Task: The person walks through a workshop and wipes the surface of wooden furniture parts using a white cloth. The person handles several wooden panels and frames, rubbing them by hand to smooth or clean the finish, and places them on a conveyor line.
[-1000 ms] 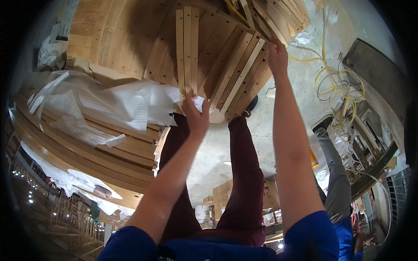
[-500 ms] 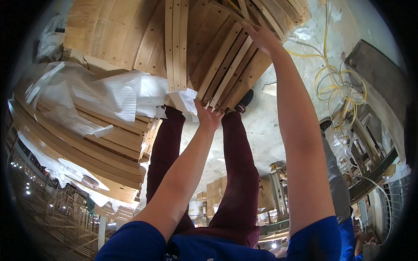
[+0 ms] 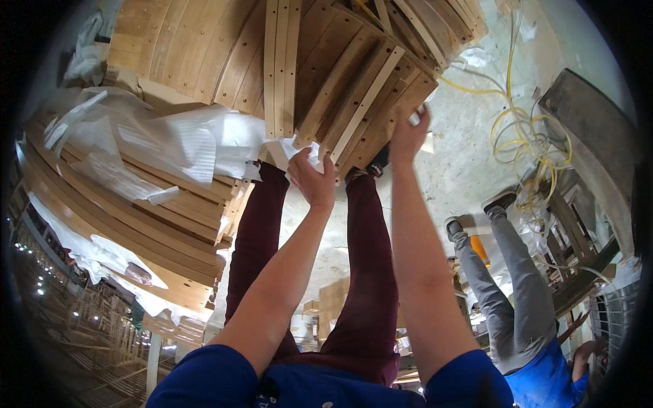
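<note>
My left hand (image 3: pixel 314 178) is at the near ends of several wooden slats (image 3: pixel 326 102), its fingers and thumb apart. The thumb is close to a slat's end; whether it touches I cannot tell. My right hand (image 3: pixel 410 138) is beside the right edge of the same stack, fingers bent with a gap between thumb and fingers, nothing visible in it. A pale narrow strip (image 3: pixel 367 99) lies lengthwise on the darker slats. To their left, a bundle of upright light slats with screw holes (image 3: pixel 279 68) leans over a wide panel of curved boards (image 3: pixel 228 61).
At left, white foam sheeting (image 3: pixel 183 146) covers a stack of curved wooden pieces (image 3: pixel 143 234). Yellow hose (image 3: pixel 507 126) lies coiled on the floor at right, near a dark curved panel (image 3: pixel 592 129). A co-worker in grey trousers (image 3: pixel 524 272) is at lower right.
My right hand has come back from the far end of the slats to their near right side. My left hand has shifted slightly left, its fingers spreading. More of the co-worker shows.
</note>
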A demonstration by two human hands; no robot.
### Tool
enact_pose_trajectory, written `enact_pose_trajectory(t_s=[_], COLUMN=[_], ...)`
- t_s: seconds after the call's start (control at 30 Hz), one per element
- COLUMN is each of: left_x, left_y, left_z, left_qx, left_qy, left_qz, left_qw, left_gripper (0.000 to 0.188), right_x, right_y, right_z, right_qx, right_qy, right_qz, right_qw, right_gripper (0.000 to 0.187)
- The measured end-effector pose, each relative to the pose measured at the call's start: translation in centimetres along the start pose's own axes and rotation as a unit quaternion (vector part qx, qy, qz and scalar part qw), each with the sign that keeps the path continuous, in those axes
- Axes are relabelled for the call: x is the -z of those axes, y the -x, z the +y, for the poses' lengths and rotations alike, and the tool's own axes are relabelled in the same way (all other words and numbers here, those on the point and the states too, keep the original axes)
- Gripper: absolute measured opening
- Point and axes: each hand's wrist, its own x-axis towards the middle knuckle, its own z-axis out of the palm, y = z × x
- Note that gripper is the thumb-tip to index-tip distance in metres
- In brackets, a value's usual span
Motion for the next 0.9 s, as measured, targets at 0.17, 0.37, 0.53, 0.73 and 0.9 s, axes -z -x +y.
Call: enact_pose_trajectory(t_s=[0.17, 0.37, 0.53, 0.73, 0.9], left_x=[-0.9, -3.1, -4.0, -3.0, -3.3], left_y=[-3.3, -9.4, -8.9, -9.8, -10.1], left_z=[3.8, 4.5, 5.1, 6.1, 6.9], left_qx=[-0.238, -0.270, -0.254, -0.248, -0.186], left_qy=[0.051, 0.068, 0.082, -0.001, 0.076], left_qz=[-0.100, -0.138, -0.192, -0.253, -0.218], left_qw=[0.965, 0.950, 0.944, 0.935, 0.955], left_gripper=[0.044, 0.052, 0.047, 0.049, 0.052], right_x=[-1.3, -0.8, -1.3, -2.2, -1.1], right_y=[5.6, 5.0, 4.6, 5.4, 3.9], right_z=[3.8, 4.1, 5.1, 3.6, 4.6], right_qx=[-0.017, -0.027, 0.037, 0.004, 0.006], right_qy=[0.031, 0.019, 0.193, 0.334, 0.273], right_qz=[-0.078, -0.126, 0.005, 0.004, 0.008], right_qw=[0.996, 0.992, 0.980, 0.942, 0.962], right_gripper=[0.071, 0.074, 0.081, 0.093, 0.090])
